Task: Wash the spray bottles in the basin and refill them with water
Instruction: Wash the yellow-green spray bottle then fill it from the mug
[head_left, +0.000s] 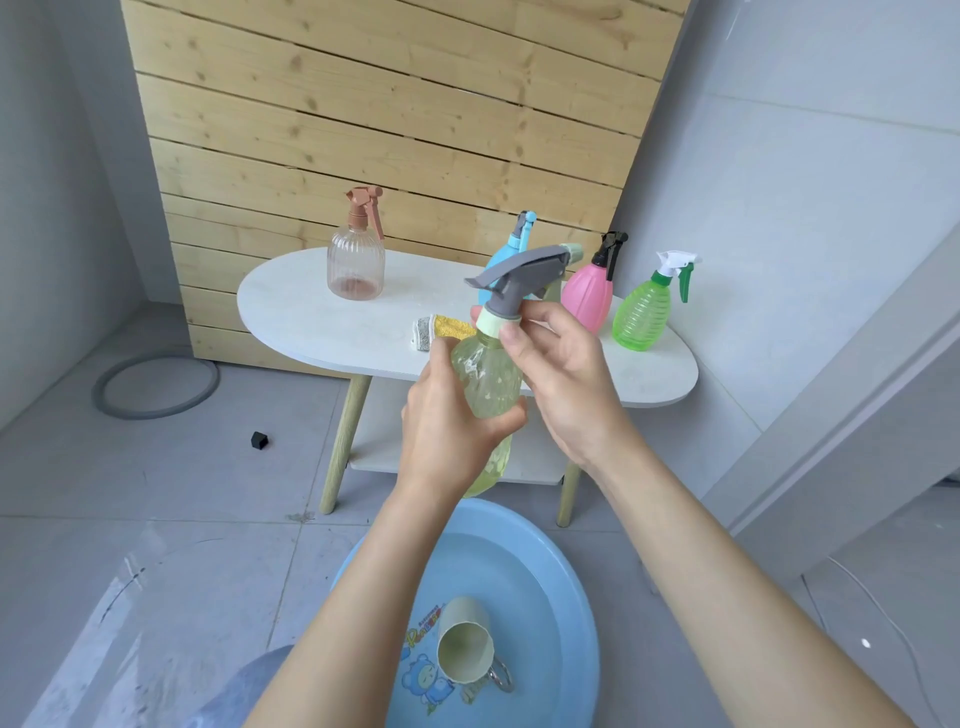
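Five spray bottles are in view. Four stand on the one white table (291, 312): one clear brown bottle (356, 262) far left, one blue bottle (500, 260), one pink bottle (587, 297) and one green bottle (641, 318) far right. The fifth, one pale yellow bottle (488, 382), is held by two hands, one left hand (449, 426) and one right hand (563, 387). One yellow-grey cloth (441, 330) lies on the table. On the floor there are one blue basin (569, 571) nearest, holding one cream mug (465, 649), and to the left one grey ring (156, 387) and one small black block (259, 440).
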